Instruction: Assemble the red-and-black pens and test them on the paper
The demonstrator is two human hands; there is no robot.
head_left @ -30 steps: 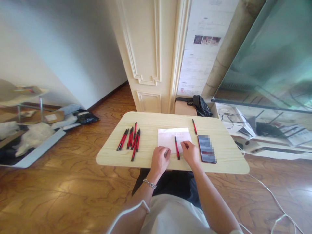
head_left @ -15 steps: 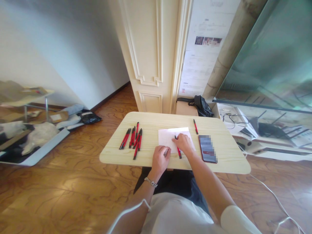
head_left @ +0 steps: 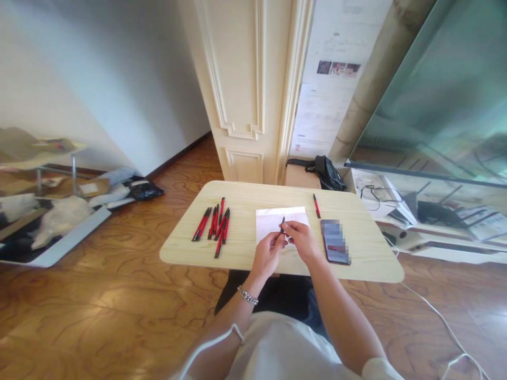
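Over a white sheet of paper (head_left: 265,221), both hands meet at one red and black pen (head_left: 282,224), whose dark tip points away from me. My right hand (head_left: 300,238) pinches it near that tip between thumb and fingers. Closed around its lower part is my left hand (head_left: 270,250), which hides most of the barrel. A group of several red and black pens (head_left: 216,224) lies left of the paper. One more pen (head_left: 317,206) rests alone at the right rear, above a smartphone (head_left: 335,241) lying face up.
The light wooden table (head_left: 241,192) has rounded corners. Behind it, a black bag (head_left: 329,173) sits on a pinkish box. A cable (head_left: 435,311) runs along the floor at right. Boxes and packages (head_left: 59,221) lie on the left floor.
My right hand has lifted the pen off the paper and brought it to my left hand. My left hand has moved right and closed on it.
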